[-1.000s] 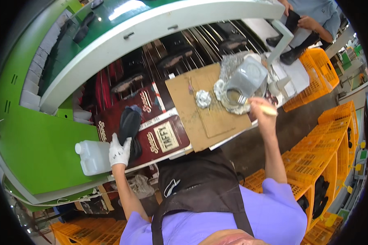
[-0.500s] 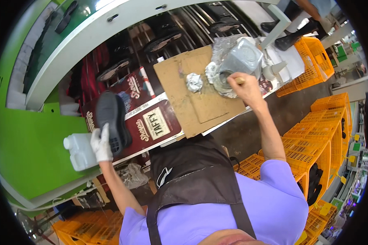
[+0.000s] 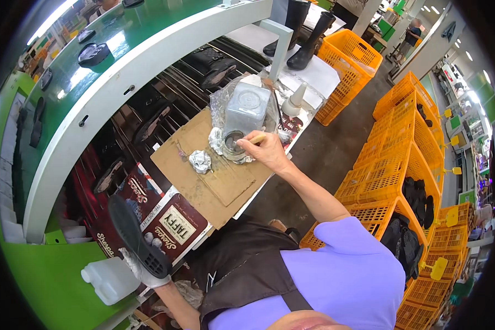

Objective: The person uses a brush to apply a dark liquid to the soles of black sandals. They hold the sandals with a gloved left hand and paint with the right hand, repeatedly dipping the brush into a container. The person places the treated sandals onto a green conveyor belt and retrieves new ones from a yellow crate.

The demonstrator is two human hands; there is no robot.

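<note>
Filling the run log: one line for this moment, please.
left hand: holds black shoe sole | right hand: brush at foil-lined pot

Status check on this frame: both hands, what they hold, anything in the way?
Left hand, gloved, grips black shoe sole. Right hand holds brush at foil-lined pot. Crumpled foil ball lies beside pot.

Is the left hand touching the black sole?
Touching. The head view shows the gloved left hand gripping the lower end of the black sole, fingers wrapped over its edge.

Bare cardboard sheet [image 3: 214, 184] between hands, foil ball [image 3: 200, 161], metal can [image 3: 246, 110] crowding far edge
</note>
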